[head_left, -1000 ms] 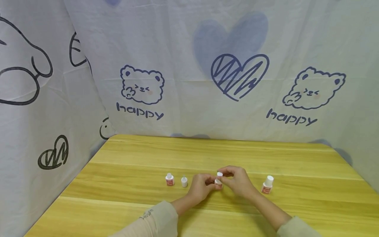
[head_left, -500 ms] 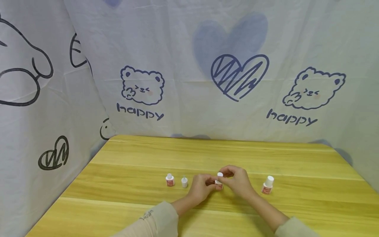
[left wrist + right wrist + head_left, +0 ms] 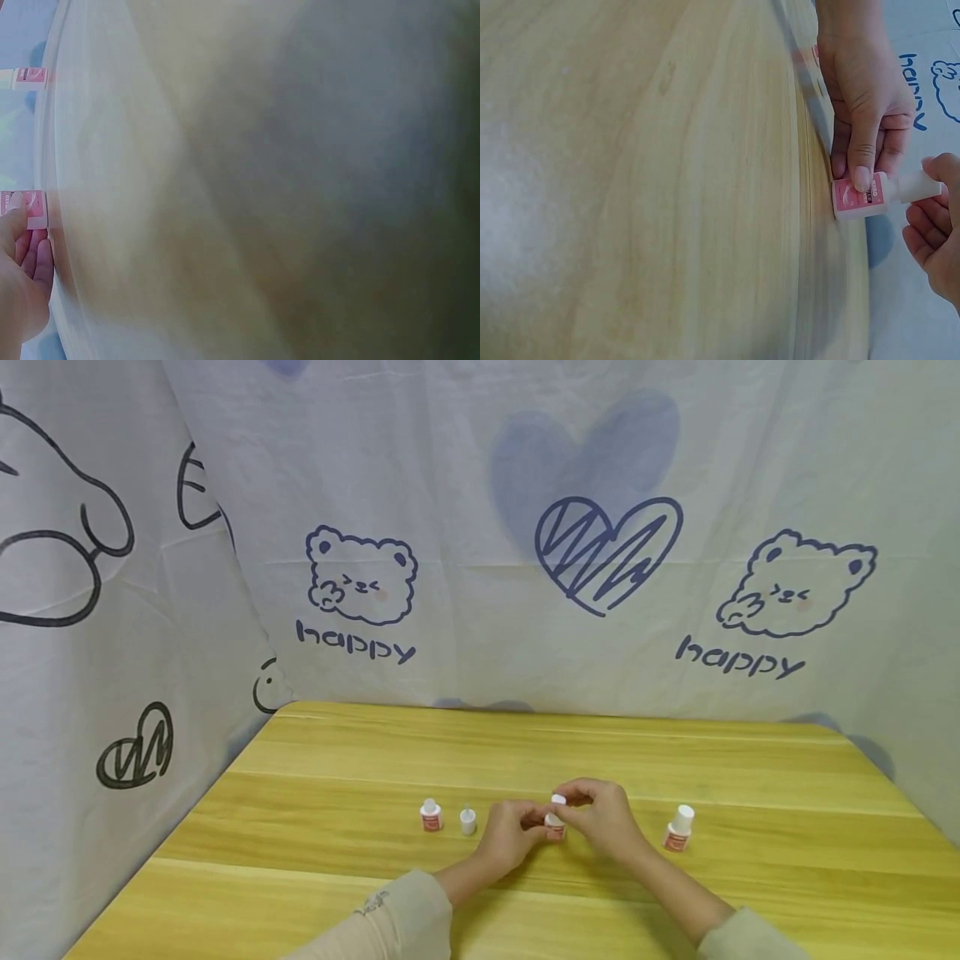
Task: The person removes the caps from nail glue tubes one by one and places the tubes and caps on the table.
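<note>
My left hand [image 3: 510, 839] grips a small white bottle [image 3: 859, 199] with a pink-red label, its thumb lying across the label in the right wrist view. At the bottle's top, my right hand [image 3: 603, 818] pinches a white cap [image 3: 919, 186] between thumb and fingers. The bottle stands upright on the table, partly covered by both hands in the head view. Left of the hands is an uncapped bottle [image 3: 431, 817] of the same kind, its narrow neck showing. Beside it a white cap with an applicator [image 3: 468, 822] stands upside down, the thin applicator pointing up.
A third matching bottle [image 3: 677, 829], with its tall white cap on, stands to the right of my right hand. The wooden table [image 3: 360, 752] ends at a white printed cloth [image 3: 480, 635] hung behind and along the left side.
Both hands stay at the middle bottle, with only small shifts of the fingers around the cap and label. The other bottles and the upturned cap have not moved.
</note>
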{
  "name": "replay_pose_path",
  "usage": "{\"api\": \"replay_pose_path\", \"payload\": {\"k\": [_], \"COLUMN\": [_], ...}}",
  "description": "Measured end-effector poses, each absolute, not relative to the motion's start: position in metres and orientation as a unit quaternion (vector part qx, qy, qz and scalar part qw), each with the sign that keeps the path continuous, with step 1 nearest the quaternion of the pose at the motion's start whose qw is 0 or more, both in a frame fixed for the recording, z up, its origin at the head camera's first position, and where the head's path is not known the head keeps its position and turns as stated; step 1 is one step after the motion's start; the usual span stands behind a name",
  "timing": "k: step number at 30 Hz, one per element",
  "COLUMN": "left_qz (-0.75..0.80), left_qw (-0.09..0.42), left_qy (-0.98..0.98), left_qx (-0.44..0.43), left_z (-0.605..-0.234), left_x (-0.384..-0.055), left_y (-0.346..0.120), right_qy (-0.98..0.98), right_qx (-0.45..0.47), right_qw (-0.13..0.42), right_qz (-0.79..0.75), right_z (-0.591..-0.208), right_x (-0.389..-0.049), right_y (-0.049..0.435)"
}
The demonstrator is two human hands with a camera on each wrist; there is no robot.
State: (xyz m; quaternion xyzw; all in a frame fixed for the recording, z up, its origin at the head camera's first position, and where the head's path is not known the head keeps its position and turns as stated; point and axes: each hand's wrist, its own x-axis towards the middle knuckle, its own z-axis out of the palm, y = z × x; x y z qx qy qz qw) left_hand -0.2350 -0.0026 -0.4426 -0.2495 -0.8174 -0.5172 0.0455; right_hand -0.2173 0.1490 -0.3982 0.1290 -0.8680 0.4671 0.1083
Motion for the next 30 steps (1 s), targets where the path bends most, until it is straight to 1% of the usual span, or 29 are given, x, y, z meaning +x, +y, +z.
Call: {"api": "replay_pose_path", "payload": {"k": [5, 14, 30], "left_qz": [-0.513, -0.508, -0.509], "left_qw": [0.045, 0.045, 0.061], "left_qy": [-0.82, -0.824, -0.821], "left_qx": [-0.249, -0.246, -0.251], "left_z": [-0.442, -0.4412, -0.4416], "left_x": [-0.236, -0.2365, -0.2346], "left_y": [-0.0029, -0.0025, -0.0035], "right_qy": [-0.869, -0.865, -0.873], "right_qx": [0.136, 0.168, 0.178], "right_qw": [0.11, 0.129, 0.124], "right_qz": [0.464, 0.455, 0.437], "right_z": [-0.3967, -0.3962, -0.3941], "right_x": [-0.2182, -0.2201, -0.2216], "right_y": [0.1503, 0.152, 0.1532]}}
